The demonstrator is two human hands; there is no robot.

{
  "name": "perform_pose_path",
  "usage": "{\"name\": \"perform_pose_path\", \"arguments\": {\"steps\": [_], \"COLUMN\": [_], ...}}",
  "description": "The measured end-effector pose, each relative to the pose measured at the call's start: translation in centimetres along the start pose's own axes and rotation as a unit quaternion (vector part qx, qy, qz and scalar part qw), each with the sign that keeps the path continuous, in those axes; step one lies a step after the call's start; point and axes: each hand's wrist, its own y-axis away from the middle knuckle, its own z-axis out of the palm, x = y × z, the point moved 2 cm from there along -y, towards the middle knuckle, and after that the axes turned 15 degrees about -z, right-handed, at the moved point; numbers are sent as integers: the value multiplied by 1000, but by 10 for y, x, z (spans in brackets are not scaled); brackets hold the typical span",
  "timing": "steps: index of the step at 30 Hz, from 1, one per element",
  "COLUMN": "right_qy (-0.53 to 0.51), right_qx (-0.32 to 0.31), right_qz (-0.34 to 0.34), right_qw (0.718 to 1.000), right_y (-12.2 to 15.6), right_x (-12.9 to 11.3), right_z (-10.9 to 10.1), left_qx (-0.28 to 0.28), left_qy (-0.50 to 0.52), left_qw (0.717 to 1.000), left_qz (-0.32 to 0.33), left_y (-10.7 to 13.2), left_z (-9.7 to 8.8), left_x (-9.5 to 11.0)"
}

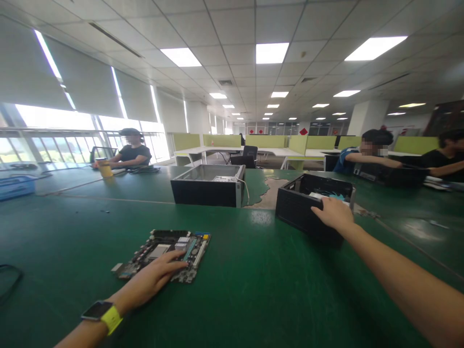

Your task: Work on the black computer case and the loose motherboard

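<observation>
A motherboard (159, 252) lies flat on the green tabletop, left of centre. My left hand (159, 273), with a yellow-strapped watch at the wrist, rests on its near side with fingers stretched out toward the blue-green slot. Farther off to the right stands a black computer case (304, 212), slightly turned and open at the top, with white and light-blue parts inside. Over its near wall my right hand (335, 212) is hooked, thumb outside and fingertips hidden within. A second computer case (206, 193), dark-fronted with bare metal inside, stands at the middle.
Bare concrete shows through the torn green covering (270, 191) between the cases. A blue basket (16, 187), a yellow cup (105, 169) and a black cable (10, 280) are on the left. One person sits across at left; two people work at right beside another dark case (384, 171).
</observation>
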Motion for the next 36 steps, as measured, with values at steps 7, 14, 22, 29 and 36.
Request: {"name": "perform_pose_path", "arguments": {"steps": [7, 14, 22, 29, 36], "right_qy": [2, -9, -58, -121, -241], "right_qx": [23, 52, 125, 137, 9], "right_qz": [18, 28, 2, -25, -58], "right_qw": [1000, 998, 991, 983, 969], "right_y": [5, 37, 133, 213, 218], "right_x": [2, -9, -37, -65, -71], "right_z": [-6, -25, -66, -107, -151], "left_qx": [110, 114, 119, 75, 129], "left_qy": [-7, 13, 13, 1, 122], "left_qw": [994, 988, 962, 964, 970], "left_qz": [-4, 103, 246, 254, 166], "left_y": [-10, -20, -33, 18, 35], "left_z": [3, 5, -5, 13, 29], "left_x": [22, 130, 276, 323, 316]}}
